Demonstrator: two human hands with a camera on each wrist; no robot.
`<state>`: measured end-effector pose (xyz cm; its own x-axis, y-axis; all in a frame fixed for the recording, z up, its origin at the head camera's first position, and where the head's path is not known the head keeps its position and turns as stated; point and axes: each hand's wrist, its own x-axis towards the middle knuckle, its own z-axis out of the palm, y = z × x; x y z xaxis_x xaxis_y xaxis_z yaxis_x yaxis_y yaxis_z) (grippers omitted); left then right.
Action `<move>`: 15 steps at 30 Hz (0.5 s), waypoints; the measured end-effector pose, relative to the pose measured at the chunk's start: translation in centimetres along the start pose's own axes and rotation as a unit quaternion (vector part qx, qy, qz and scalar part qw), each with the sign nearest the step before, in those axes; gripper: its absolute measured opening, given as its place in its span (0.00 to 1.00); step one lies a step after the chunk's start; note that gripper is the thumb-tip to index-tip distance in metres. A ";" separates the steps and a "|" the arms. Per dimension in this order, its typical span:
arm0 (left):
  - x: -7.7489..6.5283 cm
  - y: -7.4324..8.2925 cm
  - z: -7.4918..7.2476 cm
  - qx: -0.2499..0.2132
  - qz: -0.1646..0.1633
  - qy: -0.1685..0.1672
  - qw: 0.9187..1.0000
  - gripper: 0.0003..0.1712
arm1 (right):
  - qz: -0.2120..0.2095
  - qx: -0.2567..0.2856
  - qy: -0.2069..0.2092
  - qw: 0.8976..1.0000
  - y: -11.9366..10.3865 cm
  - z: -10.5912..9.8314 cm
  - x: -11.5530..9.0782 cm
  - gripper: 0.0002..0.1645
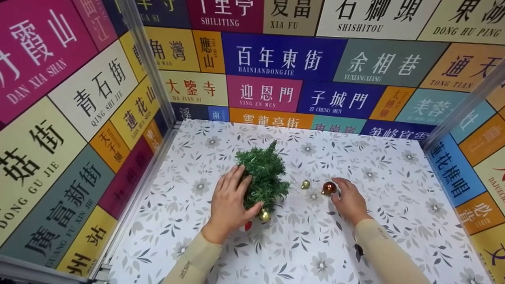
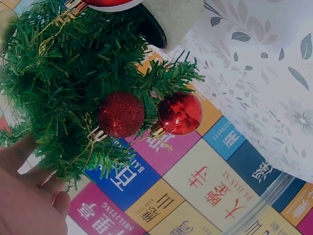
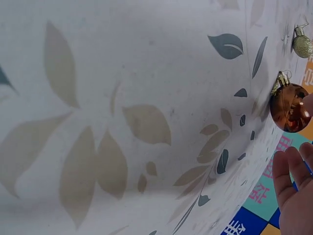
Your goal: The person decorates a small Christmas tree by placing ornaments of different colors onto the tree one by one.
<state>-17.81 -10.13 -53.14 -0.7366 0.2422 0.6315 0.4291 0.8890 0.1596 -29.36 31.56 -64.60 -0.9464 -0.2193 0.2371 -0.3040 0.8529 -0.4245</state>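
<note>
A small green artificial Christmas tree (image 1: 265, 173) stands in the middle of the patterned surface. My left hand (image 1: 230, 201) rests against its left side, fingers extended along the branches and some fingertips hidden by needles. Near the left thumb hangs a gold ball ornament (image 1: 264, 215). In the left wrist view, a glittery red ball (image 2: 121, 114) and a shiny red ball (image 2: 180, 113) hang from the branches. My right hand (image 1: 351, 201), its fingers loosely bent, touches a shiny copper-brown ball ornament (image 1: 329, 188) lying on the surface; in the right wrist view other fingers are apart from it.
Left of the copper-brown ball lies a small gold glitter ornament (image 1: 305, 184). The white floral-print surface (image 1: 323, 252) is bordered by walls of coloured street-name panels (image 1: 282, 57). Metal posts (image 1: 152, 59) stand at the corners. Something red (image 1: 247, 225) shows below the left hand.
</note>
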 end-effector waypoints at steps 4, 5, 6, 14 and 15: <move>0.0 0.1 0.0 -0.001 -0.003 -0.001 1.000 0.45 | -0.002 0.003 -0.009 1.000 0.1 0.2 0.2 0.35; 0.0 0.1 0.0 -0.001 -0.003 -0.001 1.000 0.44 | -0.001 0.005 -0.013 1.000 0.2 0.2 0.2 0.35; 0.0 0.1 0.1 -0.002 -0.003 -0.001 1.000 0.44 | 0.003 0.007 -0.018 1.000 0.2 0.3 0.2 0.35; 0.0 0.1 0.2 -0.006 -0.007 0.001 1.000 0.44 | 0.000 0.005 -0.042 0.999 0.4 0.5 0.3 0.33; 0.0 0.1 0.2 -0.007 -0.007 0.002 1.000 0.44 | -0.002 0.003 -0.042 0.999 0.4 0.5 0.3 0.33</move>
<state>-17.87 -10.00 -53.30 -0.7405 0.2273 0.6324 0.4260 0.8866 0.1801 -29.86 31.60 -65.18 -0.9508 -0.2625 0.1647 -0.3087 0.8492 -0.4284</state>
